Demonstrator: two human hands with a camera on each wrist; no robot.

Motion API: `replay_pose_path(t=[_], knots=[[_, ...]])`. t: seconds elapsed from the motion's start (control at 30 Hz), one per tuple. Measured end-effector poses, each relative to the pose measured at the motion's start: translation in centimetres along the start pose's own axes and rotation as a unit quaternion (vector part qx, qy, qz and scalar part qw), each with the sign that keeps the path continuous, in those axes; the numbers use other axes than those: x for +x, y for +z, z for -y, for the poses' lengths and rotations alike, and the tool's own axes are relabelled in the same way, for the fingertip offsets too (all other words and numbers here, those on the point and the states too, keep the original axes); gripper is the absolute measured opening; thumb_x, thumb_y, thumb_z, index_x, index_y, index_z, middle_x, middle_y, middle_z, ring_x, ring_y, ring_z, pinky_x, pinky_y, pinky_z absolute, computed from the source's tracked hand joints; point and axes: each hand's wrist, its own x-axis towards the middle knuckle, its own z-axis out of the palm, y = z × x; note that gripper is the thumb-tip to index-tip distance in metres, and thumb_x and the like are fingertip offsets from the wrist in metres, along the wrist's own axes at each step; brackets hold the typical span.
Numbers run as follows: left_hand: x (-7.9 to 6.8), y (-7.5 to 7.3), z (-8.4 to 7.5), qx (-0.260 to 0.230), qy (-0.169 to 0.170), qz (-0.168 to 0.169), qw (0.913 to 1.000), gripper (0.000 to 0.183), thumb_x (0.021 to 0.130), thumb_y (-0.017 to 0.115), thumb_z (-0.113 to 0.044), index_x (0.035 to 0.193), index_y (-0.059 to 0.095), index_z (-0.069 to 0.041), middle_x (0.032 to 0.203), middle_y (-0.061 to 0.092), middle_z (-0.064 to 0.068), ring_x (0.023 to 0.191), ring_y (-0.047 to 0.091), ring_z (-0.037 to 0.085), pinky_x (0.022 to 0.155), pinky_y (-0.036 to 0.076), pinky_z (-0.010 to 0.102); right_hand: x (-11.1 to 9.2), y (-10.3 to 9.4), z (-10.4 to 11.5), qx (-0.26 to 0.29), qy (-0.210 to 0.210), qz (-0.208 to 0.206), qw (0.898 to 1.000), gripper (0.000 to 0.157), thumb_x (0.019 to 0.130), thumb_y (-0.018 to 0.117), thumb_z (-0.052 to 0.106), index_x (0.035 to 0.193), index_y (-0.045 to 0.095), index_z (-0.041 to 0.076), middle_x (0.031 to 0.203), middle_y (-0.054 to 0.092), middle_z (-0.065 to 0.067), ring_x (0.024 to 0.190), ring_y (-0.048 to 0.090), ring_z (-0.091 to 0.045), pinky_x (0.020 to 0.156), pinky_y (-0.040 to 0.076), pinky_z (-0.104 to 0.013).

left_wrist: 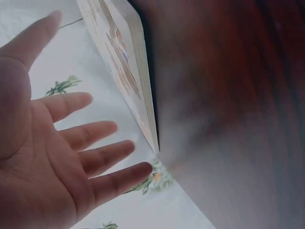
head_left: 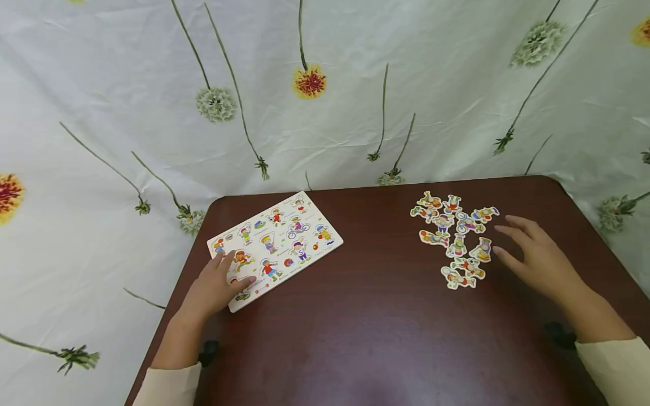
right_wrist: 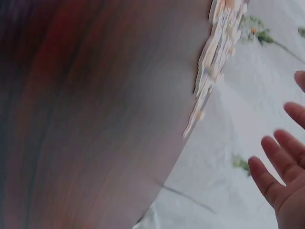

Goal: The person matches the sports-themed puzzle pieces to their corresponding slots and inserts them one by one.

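A white puzzle board [head_left: 284,239] printed with children at play lies tilted at the left of the table. Over its near left corner is my left hand [head_left: 215,285], fingers spread; in the left wrist view the palm [left_wrist: 43,157] shows with nothing in it, and the board [left_wrist: 128,62] is beyond the fingers. Several cut-out puzzle pieces [head_left: 443,223] shaped like children lie in a loose cluster at the right. My right hand [head_left: 540,259] is just right of that cluster, fingers apart and holding nothing. In the right wrist view the pieces [right_wrist: 217,52] appear edge-on, away from the fingertips [right_wrist: 269,143].
The dark reddish-brown table [head_left: 365,332] has rounded far corners. A pale cloth [head_left: 345,124] with printed flowers hangs behind it and down its left side. Dark objects [head_left: 560,335] show under each wrist.
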Motion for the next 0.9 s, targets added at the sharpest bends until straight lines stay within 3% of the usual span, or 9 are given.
replay_pose_path(t=[0.13,0.27,0.5,0.63,0.9], knots=[[-0.2,0.1,-0.1,-0.010,-0.007,0.030,0.9995,0.096,0.092,0.063,-0.060,0.158,0.027,0.000,0.160,0.021,0.036,0.146,0.026,0.057,0.110,0.033,0.071,0.1,0.7,1.2,0.000,-0.069,-0.011,0.998,0.044,0.078,0.082,0.002,0.119,0.068,0.001,0.127,0.058,-0.021,0.115,0.056,-0.041,0.089,0.046,-0.056],[-0.5,0.3,-0.1,-0.010,-0.009,0.047,0.9988,0.095,0.093,0.064,-0.057,0.157,0.028,0.003,0.160,0.019,0.039,0.145,0.025,0.059,0.110,0.033,0.071,0.2,1.5,2.3,-0.008,-0.123,-0.004,0.992,0.039,0.074,0.084,0.002,0.110,0.072,0.004,0.111,0.066,-0.013,0.102,0.064,-0.032,0.083,0.050,-0.050],[-0.7,0.9,0.0,-0.006,0.007,0.054,0.9985,0.086,0.093,0.068,-0.047,0.153,0.035,0.005,0.157,0.022,0.042,0.145,0.024,0.059,0.110,0.034,0.069,0.3,2.7,3.3,-0.002,-0.200,0.012,0.980,0.031,0.070,0.084,0.001,0.098,0.074,0.008,0.097,0.068,-0.002,0.083,0.065,-0.017,0.070,0.053,-0.038],[-1.0,1.0,0.0,0.002,0.005,0.051,0.9987,0.087,0.091,0.068,-0.048,0.152,0.038,0.006,0.157,0.022,0.042,0.145,0.023,0.059,0.108,0.036,0.070,0.0,3.5,3.5,-0.001,-0.227,0.023,0.974,0.030,0.070,0.085,0.003,0.096,0.074,0.011,0.092,0.066,0.002,0.077,0.062,-0.012,0.066,0.051,-0.032],[-1.2,1.2,-0.1,0.019,-0.005,0.045,0.9988,0.092,0.093,0.065,-0.053,0.151,0.033,0.011,0.155,0.023,0.043,0.142,0.030,0.059,0.103,0.041,0.070,-0.3,4.5,4.0,0.004,-0.238,0.041,0.970,0.030,0.071,0.084,0.001,0.096,0.075,0.015,0.090,0.065,0.006,0.071,0.053,-0.003,0.062,0.046,-0.025]])
